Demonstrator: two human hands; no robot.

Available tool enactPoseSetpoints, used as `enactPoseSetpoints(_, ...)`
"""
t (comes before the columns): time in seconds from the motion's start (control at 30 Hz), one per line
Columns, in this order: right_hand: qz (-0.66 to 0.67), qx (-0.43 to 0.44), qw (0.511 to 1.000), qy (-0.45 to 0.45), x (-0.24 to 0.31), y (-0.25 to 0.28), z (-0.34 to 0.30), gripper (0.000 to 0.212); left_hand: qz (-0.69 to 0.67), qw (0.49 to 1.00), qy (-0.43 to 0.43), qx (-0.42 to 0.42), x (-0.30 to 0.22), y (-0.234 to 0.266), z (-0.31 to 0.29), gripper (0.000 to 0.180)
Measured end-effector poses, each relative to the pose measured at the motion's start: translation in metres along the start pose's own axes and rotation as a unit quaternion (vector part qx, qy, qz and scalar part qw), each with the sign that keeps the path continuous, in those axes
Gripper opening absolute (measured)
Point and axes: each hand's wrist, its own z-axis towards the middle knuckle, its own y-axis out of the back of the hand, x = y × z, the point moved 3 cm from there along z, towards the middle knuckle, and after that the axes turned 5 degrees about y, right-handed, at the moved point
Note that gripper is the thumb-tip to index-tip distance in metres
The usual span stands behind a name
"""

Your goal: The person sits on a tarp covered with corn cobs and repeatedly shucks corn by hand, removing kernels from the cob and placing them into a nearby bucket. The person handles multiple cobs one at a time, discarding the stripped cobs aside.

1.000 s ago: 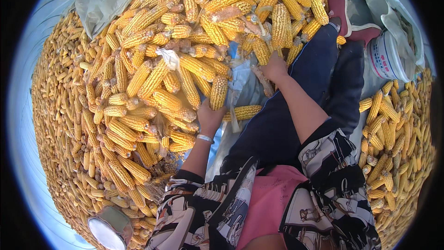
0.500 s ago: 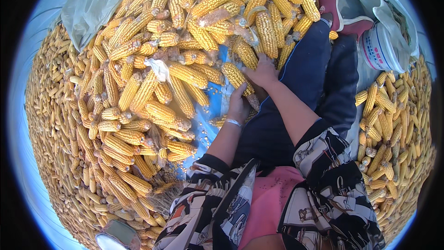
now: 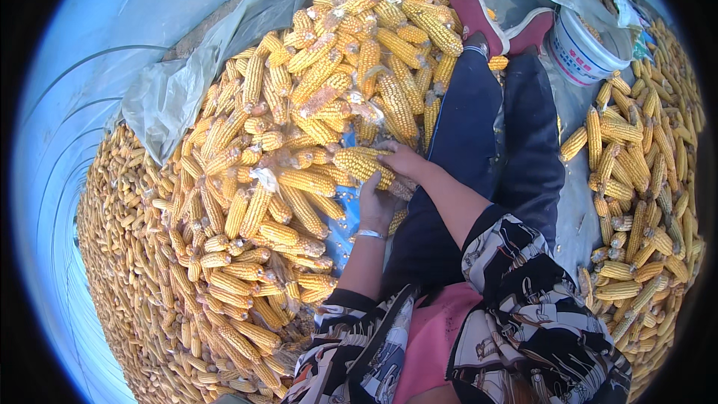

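Beside the dark-blue trouser leg (image 3: 467, 135), the left hand (image 3: 376, 202) grips a yellow, kernel-covered corn cob (image 3: 359, 163), fingers curled at its lower side; the right hand's (image 3: 404, 161) fingers bend against its top, grip unclear. Support the cob from below when turning. Compared with the earlier frame, it lies flatter.

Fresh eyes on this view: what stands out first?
The mound of yellow corn filling the middle and left. Beside its right edge, the left hand and right hand come together at one cob. Toward the upper right, red shoes and a white bucket.
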Motion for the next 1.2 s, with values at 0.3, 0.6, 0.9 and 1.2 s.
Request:
enactPoseSetpoints(0.3,0.496,-0.087,0.836,0.218,0.062,0.107,-0.143,0.045,0.416,0.904,-0.056,0.078,0.003,-0.204,-0.052,0.041)
enactPoseSetpoints(0.6,0.656,-0.296,0.532,0.446,0.007,0.394,-0.384,0.049,0.468,0.696,-0.344,0.422,0.149,-0.368,-0.120,0.046)
enactPoseSetpoints(0.9,0.544,-0.039,0.797,0.258,-0.002,0.190,-0.197,0.036,0.699,0.634,-0.320,-0.082,-0.021,-0.013,-0.077,0.022)
enactPoseSetpoints(1.2,-0.597,0.061,0.800,-0.005,0.017,-0.009,-0.030,0.045,0.857,0.476,-0.171,-0.096,0.030,0.082,-0.064,0.043)
